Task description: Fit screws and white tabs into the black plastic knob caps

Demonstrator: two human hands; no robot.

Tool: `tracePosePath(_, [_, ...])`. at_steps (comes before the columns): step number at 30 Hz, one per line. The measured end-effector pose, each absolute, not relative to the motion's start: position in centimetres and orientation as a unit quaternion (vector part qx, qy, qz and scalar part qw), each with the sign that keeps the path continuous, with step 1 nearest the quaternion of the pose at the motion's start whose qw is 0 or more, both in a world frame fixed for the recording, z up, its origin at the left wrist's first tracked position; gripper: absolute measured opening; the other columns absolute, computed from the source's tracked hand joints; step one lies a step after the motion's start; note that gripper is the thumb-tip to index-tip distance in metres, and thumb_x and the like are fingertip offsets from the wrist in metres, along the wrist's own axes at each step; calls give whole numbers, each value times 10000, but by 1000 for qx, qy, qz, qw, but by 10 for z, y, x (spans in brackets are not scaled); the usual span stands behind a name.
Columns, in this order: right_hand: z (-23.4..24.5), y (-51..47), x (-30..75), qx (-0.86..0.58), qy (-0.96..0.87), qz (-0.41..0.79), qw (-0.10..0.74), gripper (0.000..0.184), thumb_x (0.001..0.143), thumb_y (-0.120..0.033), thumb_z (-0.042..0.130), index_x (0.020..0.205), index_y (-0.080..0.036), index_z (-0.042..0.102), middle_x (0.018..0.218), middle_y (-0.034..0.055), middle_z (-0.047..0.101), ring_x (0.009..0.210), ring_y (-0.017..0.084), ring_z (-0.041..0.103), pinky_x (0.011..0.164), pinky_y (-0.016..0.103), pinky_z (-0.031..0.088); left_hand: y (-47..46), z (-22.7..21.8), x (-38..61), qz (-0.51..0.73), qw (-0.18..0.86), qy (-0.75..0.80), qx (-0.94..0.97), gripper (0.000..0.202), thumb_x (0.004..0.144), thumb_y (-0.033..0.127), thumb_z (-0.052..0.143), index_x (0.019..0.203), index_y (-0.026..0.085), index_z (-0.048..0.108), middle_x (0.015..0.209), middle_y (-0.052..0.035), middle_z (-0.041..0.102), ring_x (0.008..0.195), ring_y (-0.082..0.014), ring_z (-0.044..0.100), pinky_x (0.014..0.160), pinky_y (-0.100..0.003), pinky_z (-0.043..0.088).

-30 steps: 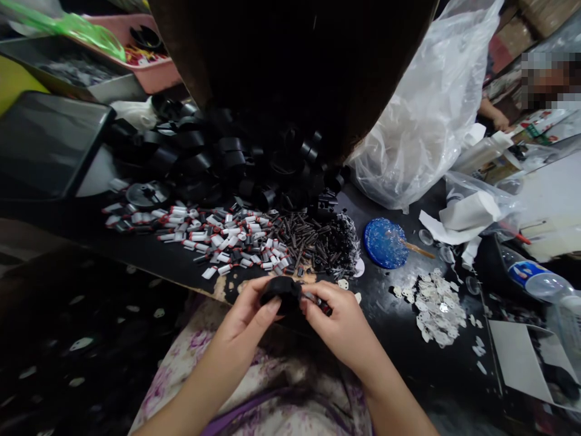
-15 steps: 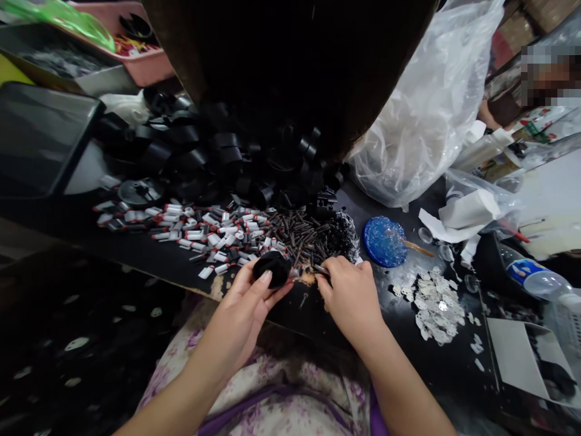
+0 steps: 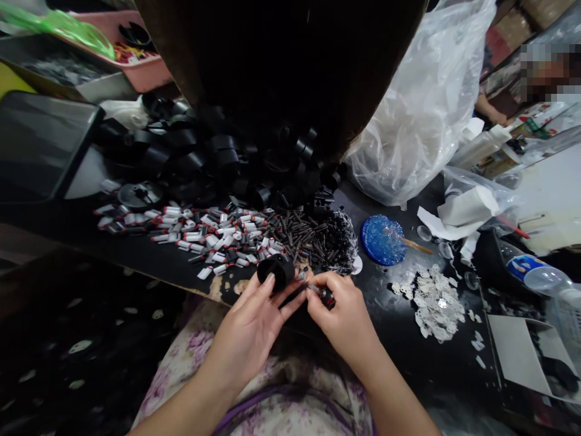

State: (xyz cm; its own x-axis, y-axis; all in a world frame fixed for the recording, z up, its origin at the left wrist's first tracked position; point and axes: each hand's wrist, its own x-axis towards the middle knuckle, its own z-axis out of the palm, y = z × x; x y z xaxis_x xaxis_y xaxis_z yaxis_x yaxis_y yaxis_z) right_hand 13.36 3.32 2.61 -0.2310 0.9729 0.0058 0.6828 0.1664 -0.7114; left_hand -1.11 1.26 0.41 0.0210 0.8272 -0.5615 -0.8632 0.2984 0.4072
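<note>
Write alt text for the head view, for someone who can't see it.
A person's left hand holds a black cap at the table while the right hand pinches a small part beside it. Behind lie heaps of white-and-red pieces, springs, a blue disc and a clear bag.

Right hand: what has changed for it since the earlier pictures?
The right hand drew back from the spring pile and now pinches a small piece with red on it, close to the black round part. The left hand kept hold of that part; the pile stayed.
</note>
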Motion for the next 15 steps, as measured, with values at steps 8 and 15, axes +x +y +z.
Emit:
tracePosePath(8, [36, 35, 137, -523, -761, 267, 275, 143, 899, -110, 608, 953, -211, 693, 919, 10, 721, 851, 168, 623, 780, 314, 378, 5, -6, -14, 601, 665, 426, 125, 182, 855, 287, 713, 1037, 277, 702, 1053, 7, 741, 1015, -160, 670, 929, -302, 569])
tracePosePath(15, [34, 31, 138, -557, -716, 297, 298, 65, 864, -185, 710, 929, -196, 709, 903, 14, 713, 857, 162, 623, 798, 296, 404, 1, -8, -13, 567, 675, 456, 124, 278, 804, 352, 752, 1068, 288, 696, 1110, 2, 746, 1096, -211, 657, 929, -286, 570])
